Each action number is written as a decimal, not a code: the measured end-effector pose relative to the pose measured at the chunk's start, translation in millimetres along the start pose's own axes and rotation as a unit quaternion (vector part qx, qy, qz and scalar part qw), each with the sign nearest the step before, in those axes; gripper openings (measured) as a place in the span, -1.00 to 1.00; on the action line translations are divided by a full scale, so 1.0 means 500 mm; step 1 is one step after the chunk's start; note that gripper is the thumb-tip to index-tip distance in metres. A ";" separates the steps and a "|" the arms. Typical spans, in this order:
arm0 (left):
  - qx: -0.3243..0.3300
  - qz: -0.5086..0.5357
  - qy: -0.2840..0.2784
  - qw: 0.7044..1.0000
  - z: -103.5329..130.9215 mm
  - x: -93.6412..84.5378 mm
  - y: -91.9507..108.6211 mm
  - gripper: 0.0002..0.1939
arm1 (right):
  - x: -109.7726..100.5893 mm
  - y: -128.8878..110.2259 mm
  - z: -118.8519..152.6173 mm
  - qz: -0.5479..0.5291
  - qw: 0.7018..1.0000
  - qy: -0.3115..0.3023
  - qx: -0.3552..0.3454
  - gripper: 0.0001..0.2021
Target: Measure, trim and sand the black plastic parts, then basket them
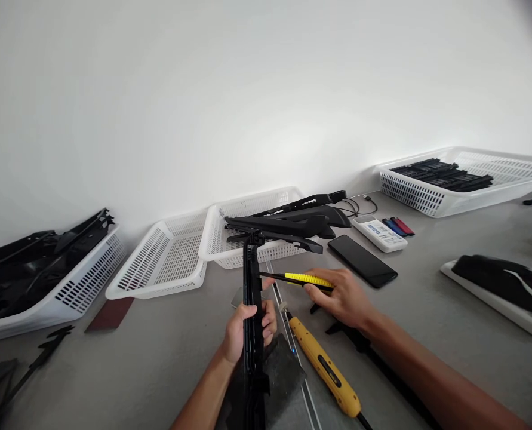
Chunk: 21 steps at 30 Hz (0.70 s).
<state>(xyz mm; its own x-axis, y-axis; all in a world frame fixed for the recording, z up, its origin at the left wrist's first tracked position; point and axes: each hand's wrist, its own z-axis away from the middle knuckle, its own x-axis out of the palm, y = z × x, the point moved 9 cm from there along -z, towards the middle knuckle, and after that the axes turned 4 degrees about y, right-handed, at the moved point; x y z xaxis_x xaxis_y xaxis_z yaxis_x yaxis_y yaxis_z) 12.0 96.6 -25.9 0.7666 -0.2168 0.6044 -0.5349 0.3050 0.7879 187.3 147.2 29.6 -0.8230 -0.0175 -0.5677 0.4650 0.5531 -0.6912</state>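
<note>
A long black plastic part (253,298) stands roughly upright before me, and my left hand (243,327) is wrapped round its middle, thumb in front and fingers behind. My right hand (344,295) grips a yellow and black utility knife (308,279). The knife points left, and its tip reaches the right side of the black part, above my left hand. Whether the blade touches the plastic is too small to tell. Below my right hand lies a yellow-handled corded tool (323,365) on the grey table (158,358).
Behind the hands, a white basket (234,258) holds black parts. Left are an unfilled white basket (156,291) and one full of black parts (68,298). A phone (363,260), white device (380,233), black-and-white object (503,292) and another basket (458,203) lie right.
</note>
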 end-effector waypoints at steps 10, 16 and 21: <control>0.027 0.002 0.056 0.998 0.006 -0.004 0.011 -0.03 | 0.066 -0.063 0.031 -0.058 0.990 -0.108 -0.069 -0.73; 0.051 -0.053 0.039 0.997 0.005 0.016 0.010 -0.05 | 0.068 -0.026 0.028 -0.008 0.999 -0.043 -0.025 -0.69; 0.030 -0.160 0.020 0.987 0.008 0.026 -0.017 -0.22 | 0.049 -0.017 0.021 0.007 1.000 0.025 -0.016 -0.71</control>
<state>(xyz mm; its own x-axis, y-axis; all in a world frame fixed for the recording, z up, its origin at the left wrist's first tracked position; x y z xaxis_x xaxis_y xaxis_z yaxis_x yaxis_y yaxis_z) 25.2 87.3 -24.1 0.9120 -0.2562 0.3202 -0.2829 0.1722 0.9436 166.7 133.3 17.1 -0.8323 0.0321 -0.5534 0.4665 0.5800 -0.6679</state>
